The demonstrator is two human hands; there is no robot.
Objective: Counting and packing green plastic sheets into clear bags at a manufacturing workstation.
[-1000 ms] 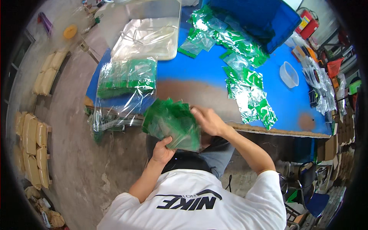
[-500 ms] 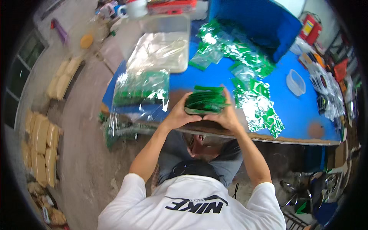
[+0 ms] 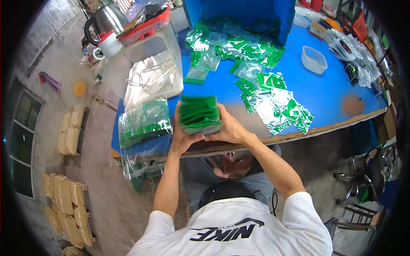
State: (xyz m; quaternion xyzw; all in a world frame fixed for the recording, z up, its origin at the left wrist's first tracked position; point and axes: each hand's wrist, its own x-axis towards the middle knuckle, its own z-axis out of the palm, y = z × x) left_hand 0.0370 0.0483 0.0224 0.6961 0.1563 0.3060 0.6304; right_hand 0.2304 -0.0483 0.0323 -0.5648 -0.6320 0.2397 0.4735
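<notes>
A thick stack of green packets (image 3: 198,112) is pressed between my two hands, close to the table's front edge. My left hand (image 3: 181,137) closes on its left side, with the thumb along the near face. From the right, my right hand (image 3: 232,128) grips the other side, its thumb meeting the left one at the bottom. Just left of the stack lies a clear plastic bag (image 3: 149,116) with green packets in it, its loose end hanging over the edge. Loose green-and-clear packets (image 3: 273,96) are spread to the right and behind.
A blue bin (image 3: 290,21) lies at the back with packets spilling from its mouth. A whitish tray (image 3: 176,87) holds clear bags. The clear tub (image 3: 314,60) stands at right. Behind are a kettle (image 3: 110,19) and a mug (image 3: 110,46). Brown sacks (image 3: 64,194) lie on the floor.
My hands have carried the stack leftward, nearer to the bagged packets, and its layers face up more evenly. The whole view has also turned and shifted.
</notes>
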